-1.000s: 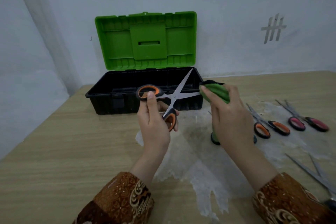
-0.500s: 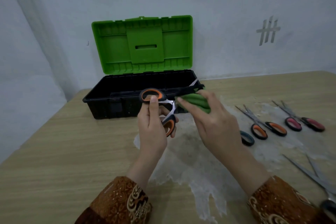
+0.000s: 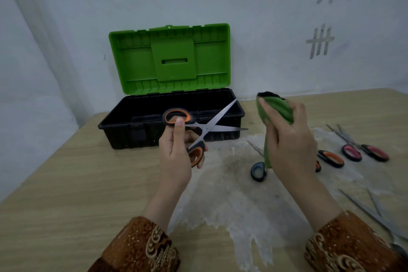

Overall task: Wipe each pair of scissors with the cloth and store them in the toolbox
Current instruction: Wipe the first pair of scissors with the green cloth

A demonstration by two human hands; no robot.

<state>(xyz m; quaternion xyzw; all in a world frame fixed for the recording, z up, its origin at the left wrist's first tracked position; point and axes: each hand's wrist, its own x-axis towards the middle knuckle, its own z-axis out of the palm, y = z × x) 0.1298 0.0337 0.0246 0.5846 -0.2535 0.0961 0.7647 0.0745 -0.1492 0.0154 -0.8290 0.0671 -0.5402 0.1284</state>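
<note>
Head view, setting: a pale wooden table (image 3: pixel 66 183) is seen from above, set against a grey-white wall (image 3: pixel 265 17) with tape marks stuck on it at the upper right.
Head view, left hand: the left hand (image 3: pixel 176 152) is raised above the table, its fingers curled through and round the handles of the orange-and-black scissors (image 3: pixel 198 132), the thumb laid on the upper loop.
Head view, held scissors: the blades are spread wide apart and are seen in front of the toolbox's near wall, one tip angled up over its rim, the other pointing right.
Head view, right hand: the right hand (image 3: pixel 289 137) is held just right of the blade tips, apart from them, its fingers and thumb closed round a bunched green cloth (image 3: pixel 278 108).
Head view, toolbox: a black toolbox (image 3: pixel 123 126) is placed at the back of the table, its green lid (image 3: pixel 170 59) standing upright; nothing can be made out inside.
Head view, table patch: a whitish, flaky patch (image 3: pixel 231 201) is spread over the wood beneath both hands.
Head view, hidden scissors: a dark-handled pair (image 3: pixel 258 170) is partly covered by the right hand and the hanging cloth.
Head view, other scissors: an orange-handled pair (image 3: pixel 331 158) and a pink-handled pair (image 3: pixel 364 152) are laid near each other to the right; long bare blades (image 3: pixel 371 212) are seen at the right edge.
Head view, sleeves: both wrists are covered by brown patterned sleeves (image 3: pixel 136 247).
</note>
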